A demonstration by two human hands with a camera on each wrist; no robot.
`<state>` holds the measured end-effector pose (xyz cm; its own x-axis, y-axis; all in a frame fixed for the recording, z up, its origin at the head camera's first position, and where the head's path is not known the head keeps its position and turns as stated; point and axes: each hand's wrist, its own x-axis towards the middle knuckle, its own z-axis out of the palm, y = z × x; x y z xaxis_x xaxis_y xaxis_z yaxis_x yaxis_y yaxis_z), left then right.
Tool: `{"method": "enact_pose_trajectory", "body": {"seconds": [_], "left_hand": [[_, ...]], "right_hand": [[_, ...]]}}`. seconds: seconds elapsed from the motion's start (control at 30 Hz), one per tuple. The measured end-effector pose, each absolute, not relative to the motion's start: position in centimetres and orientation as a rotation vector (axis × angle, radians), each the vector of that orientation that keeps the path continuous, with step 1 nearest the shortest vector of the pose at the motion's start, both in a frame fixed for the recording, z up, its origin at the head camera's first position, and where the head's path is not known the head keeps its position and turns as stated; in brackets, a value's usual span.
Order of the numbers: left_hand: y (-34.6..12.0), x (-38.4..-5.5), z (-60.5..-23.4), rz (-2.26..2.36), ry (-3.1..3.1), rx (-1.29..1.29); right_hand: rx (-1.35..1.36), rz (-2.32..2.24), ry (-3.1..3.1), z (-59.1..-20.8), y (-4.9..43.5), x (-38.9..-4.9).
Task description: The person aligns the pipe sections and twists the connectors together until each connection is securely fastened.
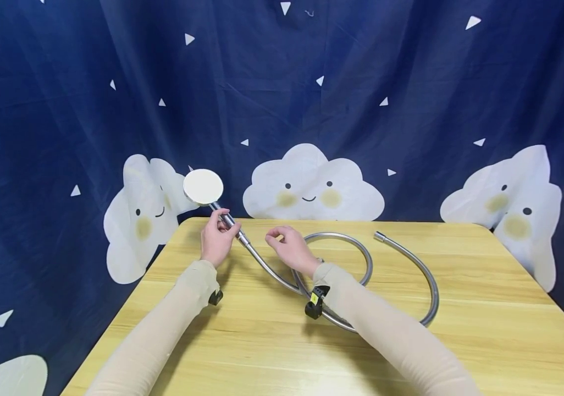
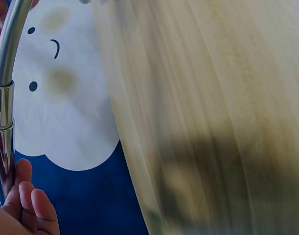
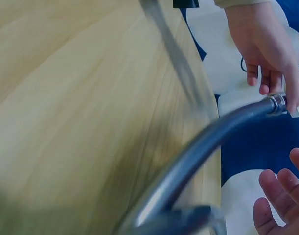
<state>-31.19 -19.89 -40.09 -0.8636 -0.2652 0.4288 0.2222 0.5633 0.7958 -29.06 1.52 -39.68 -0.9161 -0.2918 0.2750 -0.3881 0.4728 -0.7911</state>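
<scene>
My left hand [image 1: 216,242] grips the chrome handle of a round shower head [image 1: 203,187], its pale face turned toward me above the table's back left. A silvery flexible hose [image 1: 276,278] runs from the handle's lower end; in the left wrist view the metal collar [image 2: 3,105] of this joint shows just beyond the fingers [image 2: 41,203]. To the right of the handle, my right hand [image 1: 294,253] hovers over the hose with loosely bent fingers and nothing between them. In the right wrist view its fingers [image 3: 281,196] are apart from the hose.
The hose loops on the wooden table [image 1: 242,341], partly hidden under my right forearm, and its free metal end [image 1: 380,236] lies at the back right. A dark blue curtain [image 1: 282,99] with clouds hangs behind the table. Each wrist carries a small black camera [image 1: 314,309].
</scene>
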Motion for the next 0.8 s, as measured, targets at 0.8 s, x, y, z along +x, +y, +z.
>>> {"method": "enact_pose_trajectory", "body": {"seconds": [0.8], "left_hand": [[-20.7, -31.8, -41.7, -1.258, -2.425, 0.140]], "right_hand": [[0.609, 1.388, -2.627, -40.6, 7.3, -29.1]]}}
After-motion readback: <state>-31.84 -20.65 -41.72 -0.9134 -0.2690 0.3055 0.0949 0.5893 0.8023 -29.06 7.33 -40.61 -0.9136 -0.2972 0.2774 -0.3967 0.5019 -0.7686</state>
